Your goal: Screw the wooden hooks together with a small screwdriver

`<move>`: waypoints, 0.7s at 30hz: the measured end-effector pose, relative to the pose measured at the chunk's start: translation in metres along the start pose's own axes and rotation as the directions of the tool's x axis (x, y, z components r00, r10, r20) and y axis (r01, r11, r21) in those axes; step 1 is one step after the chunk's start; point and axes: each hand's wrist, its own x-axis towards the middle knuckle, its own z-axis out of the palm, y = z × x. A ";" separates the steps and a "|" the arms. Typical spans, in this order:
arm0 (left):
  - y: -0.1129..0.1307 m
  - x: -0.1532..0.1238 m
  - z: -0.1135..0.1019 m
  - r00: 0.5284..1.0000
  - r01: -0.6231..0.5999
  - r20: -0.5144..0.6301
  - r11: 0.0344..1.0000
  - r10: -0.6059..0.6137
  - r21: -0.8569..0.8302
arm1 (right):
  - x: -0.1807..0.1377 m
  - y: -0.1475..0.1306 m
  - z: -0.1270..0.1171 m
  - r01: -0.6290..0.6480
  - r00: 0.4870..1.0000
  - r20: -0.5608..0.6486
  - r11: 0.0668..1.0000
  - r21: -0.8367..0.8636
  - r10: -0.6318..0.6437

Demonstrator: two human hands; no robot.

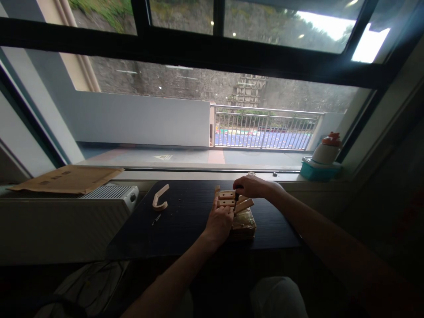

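My right hand [247,186] is closed round the dark handle of a screwdriver [236,201], held upright with its tip pointing down at the wooden pieces. My left hand [220,223] grips a pale wooden piece [227,203] close to that tip, its fingers partly hidden. Two dark holes show in each slat of the wood. Beneath lies a brown, shiny block [244,223] that looks wrapped in tape. A J-shaped wooden hook [161,201] lies to the left on the dark table [188,236], with screws [156,219] just below it.
A brown paper envelope [66,179] rests on the white radiator [66,225] at left. On the sill at right, a white bottle with an orange lid [327,150] stands on a teal box [319,171]. Small crumbs dot the table. A large window rises behind it.
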 end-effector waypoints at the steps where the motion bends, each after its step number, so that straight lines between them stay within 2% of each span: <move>1: 0.000 0.000 -0.001 1.000 0.006 0.004 1.000 -0.006 -0.004 | 0.000 0.000 -0.001 0.019 1.000 0.005 1.000 -0.006 -0.019; 13: 0.002 0.001 0.000 0.999 0.027 0.023 1.000 -0.026 -0.009 | 0.000 0.001 0.008 -0.024 0.998 -0.064 1.000 0.006 0.024; 21: 0.004 0.000 -0.003 0.999 0.032 0.034 0.999 -0.032 -0.011 | 0.003 -0.006 0.000 0.036 0.999 0.000 0.998 -0.054 -0.036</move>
